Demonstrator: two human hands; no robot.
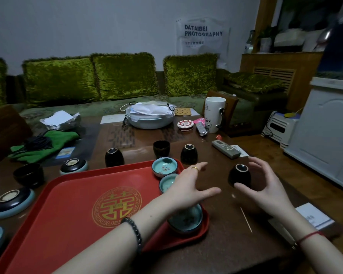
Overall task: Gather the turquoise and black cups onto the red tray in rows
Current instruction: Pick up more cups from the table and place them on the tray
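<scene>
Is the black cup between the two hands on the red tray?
No, the black cup stands on the table, to the right of the tray.

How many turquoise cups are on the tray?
3 glazed turquoise cups along the red tray's right edge: far, middle behind the left hand, near. The arm may hide another.

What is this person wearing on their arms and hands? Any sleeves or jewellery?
No sleeves show; both forearms are bare. The left hand has a thin gold ring on one finger, and a dark beaded bracelet circles that wrist. The right hand shows no ring, but a thin red string bracelet is tied round its wrist.
</scene>
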